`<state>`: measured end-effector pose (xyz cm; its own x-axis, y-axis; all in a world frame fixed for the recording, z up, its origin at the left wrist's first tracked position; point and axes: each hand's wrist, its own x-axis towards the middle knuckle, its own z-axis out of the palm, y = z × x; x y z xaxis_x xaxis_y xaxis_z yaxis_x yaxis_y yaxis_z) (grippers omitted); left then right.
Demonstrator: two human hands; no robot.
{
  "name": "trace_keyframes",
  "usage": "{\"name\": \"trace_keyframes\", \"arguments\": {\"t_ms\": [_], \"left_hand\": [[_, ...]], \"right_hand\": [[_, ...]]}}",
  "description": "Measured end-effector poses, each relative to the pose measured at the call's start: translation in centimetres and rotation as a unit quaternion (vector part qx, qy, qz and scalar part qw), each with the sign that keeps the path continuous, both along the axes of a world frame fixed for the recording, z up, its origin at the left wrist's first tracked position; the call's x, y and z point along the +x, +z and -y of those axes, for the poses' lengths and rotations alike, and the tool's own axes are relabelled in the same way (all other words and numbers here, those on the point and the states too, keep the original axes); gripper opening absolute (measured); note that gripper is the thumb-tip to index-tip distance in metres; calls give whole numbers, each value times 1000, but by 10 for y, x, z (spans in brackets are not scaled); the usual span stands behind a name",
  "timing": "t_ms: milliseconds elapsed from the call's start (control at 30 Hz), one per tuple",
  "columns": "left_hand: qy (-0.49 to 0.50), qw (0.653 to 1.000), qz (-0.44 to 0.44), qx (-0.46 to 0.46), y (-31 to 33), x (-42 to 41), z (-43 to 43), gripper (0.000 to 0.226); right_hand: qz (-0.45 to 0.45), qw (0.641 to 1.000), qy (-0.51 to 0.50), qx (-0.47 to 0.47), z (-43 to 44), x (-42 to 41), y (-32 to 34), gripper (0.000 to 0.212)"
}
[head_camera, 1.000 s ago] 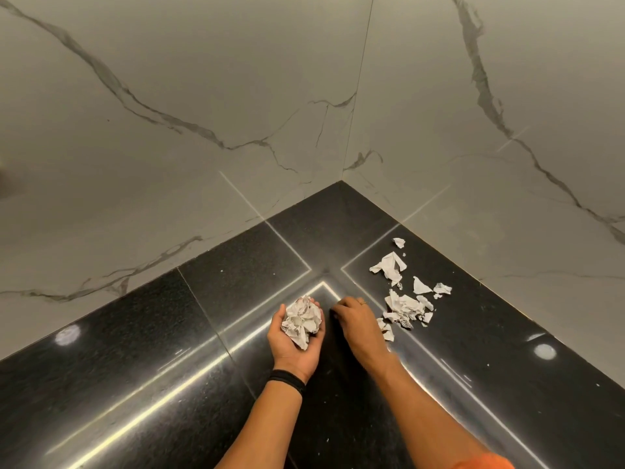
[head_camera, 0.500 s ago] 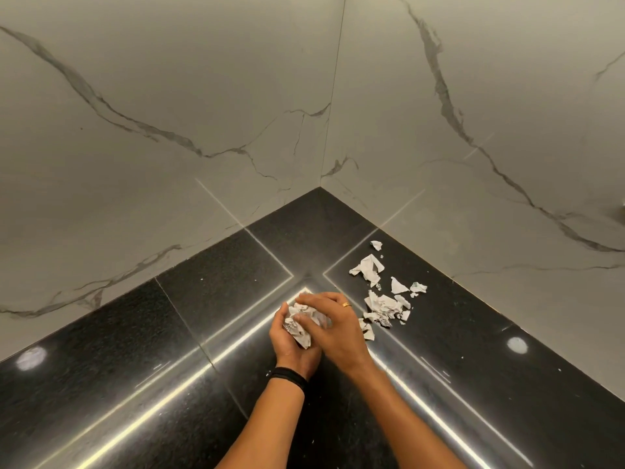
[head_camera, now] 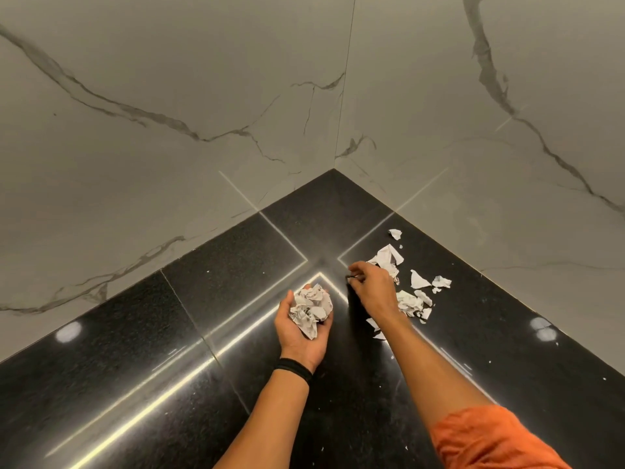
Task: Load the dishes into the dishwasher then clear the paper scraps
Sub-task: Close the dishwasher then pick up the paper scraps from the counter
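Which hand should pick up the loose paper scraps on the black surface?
Right. The right hand hovers beside the loose scraps, which lie on its side; the left hand is palm-up, cupping the crumpled paper wad.

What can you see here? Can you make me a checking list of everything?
Surface: black glossy stone surface, with light reflections.
Job's things: crumpled paper wad in the left hand; loose paper scraps lying on the surface.
Clutter: nothing seen.
Hands: left hand palm up, cupping the wad; right hand above the scraps, fingers bent, grip unclear.
Cables: nothing seen.
Surroundings: veined marble walls meeting in a corner.
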<state>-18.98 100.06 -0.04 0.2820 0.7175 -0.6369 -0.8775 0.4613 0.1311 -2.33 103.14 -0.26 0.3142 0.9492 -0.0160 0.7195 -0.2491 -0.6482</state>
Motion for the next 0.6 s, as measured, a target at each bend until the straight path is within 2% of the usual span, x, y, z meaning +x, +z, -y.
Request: {"name": "trace_keyframes", "arguments": {"t_ms": [167,267,333,400,500,600], "left_hand": [[-4,1000,-6,5,-3,1,-4,43],[-4,1000,-6,10,-2,0,-4,42],[-6,1000,-9,13,-1,-1,-2,41],[-2,1000,-11,16,1,-3,1,39],[-2,1000,-6,21,2,-5,7,39],[-8,1000,-6,25,7,-3,14,39]], "right_hand": [[118,992,24,35,-1,-3,-16,15],[129,990,50,40,-3,-4,-21,12],[56,997,14,46,-2,-5,-23,14],[-105,992,-60,40,2,-4,-15,14],[-313,939,-120,77,21,-8,11,12],[-377,916,-90,106,50,-26,41,11]]}}
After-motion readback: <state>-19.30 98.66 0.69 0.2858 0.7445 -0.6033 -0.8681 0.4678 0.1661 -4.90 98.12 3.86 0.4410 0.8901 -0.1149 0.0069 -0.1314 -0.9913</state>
